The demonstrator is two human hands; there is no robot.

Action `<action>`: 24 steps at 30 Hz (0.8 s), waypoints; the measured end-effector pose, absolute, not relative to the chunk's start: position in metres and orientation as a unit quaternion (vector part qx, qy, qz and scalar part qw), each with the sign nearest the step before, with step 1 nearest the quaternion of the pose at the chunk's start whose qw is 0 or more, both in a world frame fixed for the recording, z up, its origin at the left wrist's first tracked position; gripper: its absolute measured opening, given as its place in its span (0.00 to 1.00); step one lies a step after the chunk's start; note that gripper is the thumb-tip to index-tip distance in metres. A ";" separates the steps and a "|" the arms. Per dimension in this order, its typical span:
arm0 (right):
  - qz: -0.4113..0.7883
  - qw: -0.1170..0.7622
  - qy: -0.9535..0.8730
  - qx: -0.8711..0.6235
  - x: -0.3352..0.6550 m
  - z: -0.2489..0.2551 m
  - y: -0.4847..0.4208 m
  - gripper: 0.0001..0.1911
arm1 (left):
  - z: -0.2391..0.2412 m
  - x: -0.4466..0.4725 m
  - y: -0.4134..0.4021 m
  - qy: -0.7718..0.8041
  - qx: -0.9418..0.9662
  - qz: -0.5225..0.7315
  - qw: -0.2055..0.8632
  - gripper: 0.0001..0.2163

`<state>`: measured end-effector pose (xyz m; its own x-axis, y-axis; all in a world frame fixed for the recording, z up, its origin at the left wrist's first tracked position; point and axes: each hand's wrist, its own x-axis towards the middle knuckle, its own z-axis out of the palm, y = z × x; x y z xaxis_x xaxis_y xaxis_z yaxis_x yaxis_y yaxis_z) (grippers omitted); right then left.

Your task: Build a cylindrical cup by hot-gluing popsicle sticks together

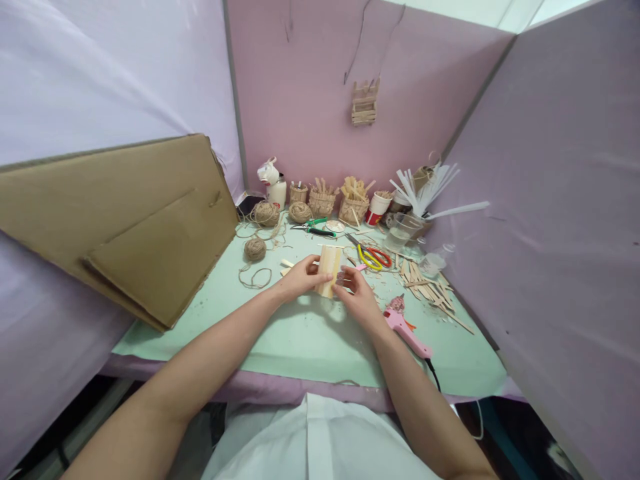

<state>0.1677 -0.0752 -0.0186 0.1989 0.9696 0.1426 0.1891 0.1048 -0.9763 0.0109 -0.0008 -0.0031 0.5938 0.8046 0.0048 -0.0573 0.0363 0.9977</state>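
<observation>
A small panel of flat wooden craft sticks (329, 263), laid side by side, is held up just above the table in front of me. My left hand (303, 277) grips its left side, with the thumb across the front. At the lower right edge, my right hand (357, 297) pinches the panel with curled fingers. A pink hot glue gun (407, 333) lies right of my right wrist. Beyond the panel rest scissors with yellow and red handles (373, 257) and green-handled pliers (317, 228).
Loose sticks (430, 287) are scattered at the right. Twine balls (255, 250) sit at the left, near a large cardboard sheet (125, 220). Stick-filled baskets (354, 208), a paper cup (379, 210) and a plastic cup with glue sticks (400, 233) line the back. A small wooden piece (365, 107) hangs on the wall.
</observation>
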 end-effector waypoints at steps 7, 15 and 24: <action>0.368 0.525 -0.522 -0.563 0.167 -0.017 -0.076 0.27 | -0.006 0.011 0.000 0.298 0.622 0.339 0.640 0.30; 0.371 0.517 -0.531 -0.560 0.163 -0.015 -0.078 0.32 | -0.007 0.011 0.002 0.301 0.615 0.345 0.642 0.30; 0.367 0.516 -0.540 -0.555 0.164 -0.017 -0.078 0.30 | -0.008 0.010 0.003 0.306 0.612 0.337 0.647 0.30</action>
<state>0.1636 -0.0779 -0.0169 0.1478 0.9775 0.1503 0.2202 0.1156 -0.9686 0.0100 0.0025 -0.0078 0.5855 0.8105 0.0167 -0.0617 0.0240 0.9978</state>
